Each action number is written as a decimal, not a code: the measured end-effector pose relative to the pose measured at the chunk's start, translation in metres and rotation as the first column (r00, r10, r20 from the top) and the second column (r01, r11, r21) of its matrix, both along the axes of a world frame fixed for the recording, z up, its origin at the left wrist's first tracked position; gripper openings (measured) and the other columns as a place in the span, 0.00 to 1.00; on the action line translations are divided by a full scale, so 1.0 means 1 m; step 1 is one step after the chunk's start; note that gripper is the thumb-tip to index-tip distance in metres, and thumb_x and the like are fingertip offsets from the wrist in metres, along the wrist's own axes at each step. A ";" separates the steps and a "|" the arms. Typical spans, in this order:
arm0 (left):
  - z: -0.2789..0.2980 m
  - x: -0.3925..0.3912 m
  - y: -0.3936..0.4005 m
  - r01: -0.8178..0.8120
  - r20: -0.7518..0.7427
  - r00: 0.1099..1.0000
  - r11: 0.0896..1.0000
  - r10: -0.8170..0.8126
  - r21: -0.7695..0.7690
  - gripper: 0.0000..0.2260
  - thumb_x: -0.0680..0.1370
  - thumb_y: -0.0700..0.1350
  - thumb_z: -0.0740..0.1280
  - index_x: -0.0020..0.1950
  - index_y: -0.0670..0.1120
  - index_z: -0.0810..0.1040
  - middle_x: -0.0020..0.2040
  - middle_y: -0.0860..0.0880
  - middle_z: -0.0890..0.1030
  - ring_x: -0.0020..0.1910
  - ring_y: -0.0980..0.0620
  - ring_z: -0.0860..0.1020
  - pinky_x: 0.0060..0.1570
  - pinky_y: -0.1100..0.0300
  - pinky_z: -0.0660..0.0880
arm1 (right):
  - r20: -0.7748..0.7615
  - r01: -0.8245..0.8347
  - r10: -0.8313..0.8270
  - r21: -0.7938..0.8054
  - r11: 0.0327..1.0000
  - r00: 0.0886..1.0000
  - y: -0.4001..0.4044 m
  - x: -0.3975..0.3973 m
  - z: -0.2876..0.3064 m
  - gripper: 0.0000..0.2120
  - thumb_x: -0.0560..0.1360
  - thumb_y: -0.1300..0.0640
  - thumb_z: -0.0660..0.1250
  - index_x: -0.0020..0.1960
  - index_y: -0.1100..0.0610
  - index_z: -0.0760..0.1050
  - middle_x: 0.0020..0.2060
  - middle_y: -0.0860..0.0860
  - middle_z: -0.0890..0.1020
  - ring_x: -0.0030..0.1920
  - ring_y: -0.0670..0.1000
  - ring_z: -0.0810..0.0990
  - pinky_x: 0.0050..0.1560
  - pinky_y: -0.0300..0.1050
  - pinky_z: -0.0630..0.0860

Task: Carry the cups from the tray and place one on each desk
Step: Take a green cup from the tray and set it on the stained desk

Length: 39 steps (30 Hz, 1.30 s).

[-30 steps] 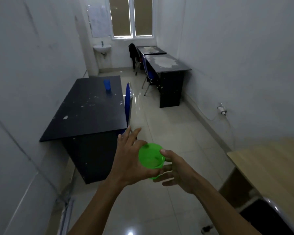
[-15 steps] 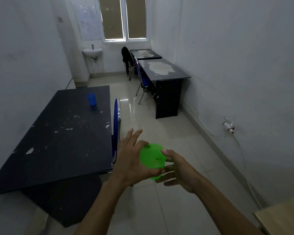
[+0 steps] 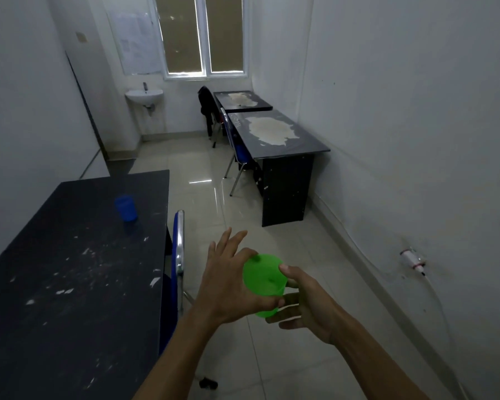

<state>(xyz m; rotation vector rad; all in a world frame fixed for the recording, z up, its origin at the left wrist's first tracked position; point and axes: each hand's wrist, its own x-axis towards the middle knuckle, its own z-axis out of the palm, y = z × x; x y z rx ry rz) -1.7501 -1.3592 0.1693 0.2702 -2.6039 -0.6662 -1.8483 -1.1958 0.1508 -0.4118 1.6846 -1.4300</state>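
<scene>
Green cup (image 3: 264, 281) is up in the air between both hands, left hand (image 3: 228, 287) and right hand (image 3: 306, 304) curled around its sides, looks like light stiff plastic, probably empty, so hold mid-wall, while blue cup (image 3: 125, 208) sits by the left table (image 3: 70, 284) far edge.

Both hands (image 3: 269, 295) cupped together

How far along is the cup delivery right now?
Done: a blue cup stands on the near left desk. In hand: the green cup, held between the left hand and right hand over the floor. Left: the two desks by the right wall show no cups.
</scene>
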 end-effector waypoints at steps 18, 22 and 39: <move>0.003 -0.308 -0.174 -0.161 0.068 0.985 0.986 0.158 0.035 0.43 0.55 0.73 0.68 0.64 0.51 0.75 0.78 0.49 0.60 0.79 0.51 0.47 0.75 0.38 0.51 | 0.044 -0.128 0.129 -0.031 0.991 0.991 -0.194 -0.336 -0.007 0.33 0.66 0.31 0.62 0.61 0.54 0.75 0.48 0.60 0.86 0.49 0.61 0.85 0.57 0.58 0.76; -0.001 -0.364 -0.223 -0.156 0.097 0.983 0.988 0.153 0.018 0.45 0.55 0.74 0.68 0.65 0.50 0.75 0.78 0.48 0.59 0.79 0.50 0.47 0.76 0.40 0.48 | 0.053 -0.146 0.147 -0.028 0.989 0.988 -0.242 -0.393 -0.015 0.34 0.66 0.32 0.63 0.61 0.54 0.75 0.48 0.61 0.85 0.49 0.61 0.85 0.56 0.57 0.78; 0.000 -0.591 -0.488 -0.115 0.072 0.991 0.991 0.110 0.066 0.42 0.57 0.71 0.70 0.65 0.50 0.75 0.78 0.50 0.60 0.79 0.52 0.49 0.75 0.46 0.49 | 0.102 -0.133 0.136 -0.037 0.990 0.985 -0.509 -0.623 -0.018 0.38 0.63 0.31 0.66 0.64 0.55 0.73 0.50 0.63 0.84 0.50 0.63 0.84 0.52 0.56 0.80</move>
